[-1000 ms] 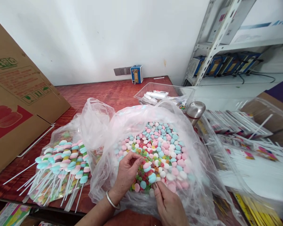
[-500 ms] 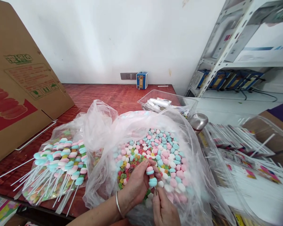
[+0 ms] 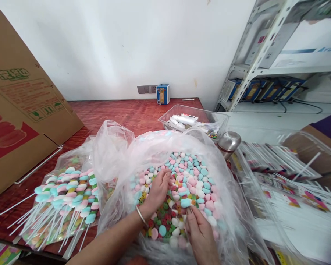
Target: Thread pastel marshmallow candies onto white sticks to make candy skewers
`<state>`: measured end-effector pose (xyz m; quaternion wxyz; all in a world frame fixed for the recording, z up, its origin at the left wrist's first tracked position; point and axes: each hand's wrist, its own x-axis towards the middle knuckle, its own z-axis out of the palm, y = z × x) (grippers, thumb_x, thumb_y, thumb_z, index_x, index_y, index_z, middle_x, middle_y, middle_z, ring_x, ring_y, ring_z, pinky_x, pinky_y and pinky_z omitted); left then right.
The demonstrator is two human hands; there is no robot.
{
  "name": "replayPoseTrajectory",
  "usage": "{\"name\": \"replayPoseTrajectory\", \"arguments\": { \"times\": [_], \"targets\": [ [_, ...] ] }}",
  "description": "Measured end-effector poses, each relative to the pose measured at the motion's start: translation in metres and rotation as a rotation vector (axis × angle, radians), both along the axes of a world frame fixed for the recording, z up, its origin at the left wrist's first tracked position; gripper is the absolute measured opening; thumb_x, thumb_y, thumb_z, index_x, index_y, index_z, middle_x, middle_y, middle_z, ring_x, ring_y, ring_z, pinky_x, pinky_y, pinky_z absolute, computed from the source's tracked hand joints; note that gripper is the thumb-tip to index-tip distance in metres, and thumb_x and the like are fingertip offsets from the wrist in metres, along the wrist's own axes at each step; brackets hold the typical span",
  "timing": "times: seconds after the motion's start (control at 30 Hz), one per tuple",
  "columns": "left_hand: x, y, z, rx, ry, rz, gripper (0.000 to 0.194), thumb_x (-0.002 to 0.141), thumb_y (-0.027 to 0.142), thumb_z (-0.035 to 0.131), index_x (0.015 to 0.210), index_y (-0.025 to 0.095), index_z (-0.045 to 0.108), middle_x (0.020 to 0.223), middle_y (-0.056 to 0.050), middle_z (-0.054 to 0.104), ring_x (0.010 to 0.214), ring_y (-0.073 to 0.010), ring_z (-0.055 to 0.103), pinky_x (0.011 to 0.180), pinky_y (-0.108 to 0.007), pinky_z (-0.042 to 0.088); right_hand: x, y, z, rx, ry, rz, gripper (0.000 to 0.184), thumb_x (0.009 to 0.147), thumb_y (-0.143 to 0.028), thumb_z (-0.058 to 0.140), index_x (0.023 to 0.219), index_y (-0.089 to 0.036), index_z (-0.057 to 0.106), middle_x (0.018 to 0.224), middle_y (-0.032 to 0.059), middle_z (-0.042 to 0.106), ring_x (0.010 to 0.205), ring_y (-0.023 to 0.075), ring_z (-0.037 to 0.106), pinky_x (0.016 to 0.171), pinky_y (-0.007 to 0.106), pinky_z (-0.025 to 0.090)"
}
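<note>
My right hand [image 3: 200, 230] pinches the stick of a candy skewer [image 3: 185, 202], whose blue and pink marshmallows show above the fingertips. My left hand [image 3: 158, 187] is at the middle of the candy pile, its fingers curled together at the candies; whatever is between the fingertips is hidden. Under both hands a large clear plastic bag [image 3: 226, 195] lies open, full of pink, blue and white marshmallows [image 3: 206, 186] and ring-shaped gummies [image 3: 165, 213] in red, green and yellow. Finished-looking candy skewers [image 3: 71, 189] with white sticks lie in a row to the left, on a bag of gummies.
A cardboard box [image 3: 24, 95] stands at the left on the red wooden table [image 3: 110, 110]. Behind the bag is a clear tray [image 3: 193, 119] with tubes, beside a metal-topped container [image 3: 229, 141]. Right: a bin of white sticks [image 3: 300, 217] and a shelf [image 3: 257, 70]. A small blue device [image 3: 163, 94] stands by the wall.
My left hand has left the skewer and moved up and left onto the candies. My right hand, still holding the skewer, has shifted slightly right and up. The view has turned a little.
</note>
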<state>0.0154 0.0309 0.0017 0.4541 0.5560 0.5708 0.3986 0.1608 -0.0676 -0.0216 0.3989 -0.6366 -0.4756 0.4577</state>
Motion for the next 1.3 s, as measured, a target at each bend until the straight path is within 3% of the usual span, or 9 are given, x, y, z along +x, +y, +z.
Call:
{"name": "replayPoseTrajectory", "arguments": {
  "times": [0.03,0.1,0.23,0.33,0.57,0.77,0.97,1.3],
  "targets": [
    [-0.009,0.014,0.0,0.164,0.348,-0.031,0.028,0.098,0.033,0.037,0.105,0.021,0.061,0.104,-0.008,0.067,0.098,-0.0189,0.062,0.087,-0.032,0.047,0.004,0.0,-0.001,-0.018,0.018,-0.018,0.05,0.091,-0.058,0.042,0.1,-0.018,0.071,0.082,0.0064,0.071,0.075,0.0222,0.066,0.067,0.027,0.054],
    [-0.023,0.039,-0.002,0.25,0.609,-0.063,0.025,0.097,0.026,0.04,0.104,0.021,0.064,0.105,-0.009,0.068,0.102,-0.0218,0.061,0.091,-0.035,0.045,0.008,-0.001,-0.003,-0.058,0.051,-0.025,0.05,0.091,-0.06,0.043,0.097,-0.019,0.07,0.078,0.0048,0.068,0.071,0.021,0.063,0.063,0.026,0.052],
    [-0.032,0.062,-0.011,0.217,0.803,-0.097,0.019,0.092,0.032,0.054,0.096,0.02,0.067,0.08,-0.01,0.069,0.082,-0.0273,0.066,0.078,-0.037,0.046,0.007,-0.005,-0.009,-0.091,0.094,-0.028,0.048,0.09,-0.059,0.042,0.096,-0.019,0.067,0.071,0.0023,0.063,0.064,0.0193,0.058,0.057,0.026,0.048],
    [-0.03,0.059,-0.015,0.234,0.888,-0.123,0.017,0.093,0.03,0.052,0.096,0.02,0.066,0.08,-0.009,0.069,0.08,-0.0256,0.066,0.075,-0.034,0.045,0.007,-0.006,-0.012,-0.065,0.125,-0.038,0.044,0.09,-0.057,0.043,0.092,-0.02,0.066,0.076,0.0035,0.064,0.065,0.0186,0.057,0.055,0.025,0.046],
    [-0.031,0.043,-0.013,0.305,0.911,-0.154,0.021,0.096,0.025,0.044,0.098,0.021,0.065,0.093,-0.008,0.071,0.085,-0.0216,0.065,0.079,-0.03,0.045,0.006,-0.007,-0.003,-0.017,0.028,0.002,0.036,0.092,-0.049,0.041,0.078,-0.022,0.059,0.072,0.0013,0.062,0.067,0.0176,0.056,0.059,0.024,0.045],
    [-0.029,0.049,-0.016,0.283,0.866,-0.131,0.027,0.094,0.017,0.043,0.103,0.02,0.068,0.097,-0.01,0.074,0.089,-0.0226,0.067,0.082,-0.032,0.045,0.006,-0.005,-0.003,0.037,0.014,0.022,0.036,0.092,-0.048,0.041,0.08,-0.021,0.061,0.077,0.0028,0.066,0.07,0.0191,0.059,0.063,0.025,0.047],
    [-0.027,0.049,-0.01,0.253,0.784,-0.176,0.024,0.085,0.016,0.053,0.099,0.022,0.072,0.09,-0.006,0.075,0.08,-0.0216,0.067,0.075,-0.03,0.046,0.006,-0.005,-0.004,0.068,-0.008,0.003,0.035,0.091,-0.046,0.043,0.081,-0.021,0.065,0.078,0.0033,0.068,0.072,0.0201,0.061,0.064,0.025,0.048],
    [-0.009,0.049,-0.009,0.2,0.549,-0.084,0.019,0.076,0.01,0.058,0.089,0.018,0.07,0.082,-0.006,0.07,0.081,-0.0213,0.063,0.081,-0.034,0.045,0.004,-0.002,0.001,0.108,-0.065,0.01,0.034,0.093,-0.044,0.041,0.08,-0.021,0.063,0.065,0.0005,0.06,0.063,0.019,0.056,0.057,0.025,0.044]
  ]
}}
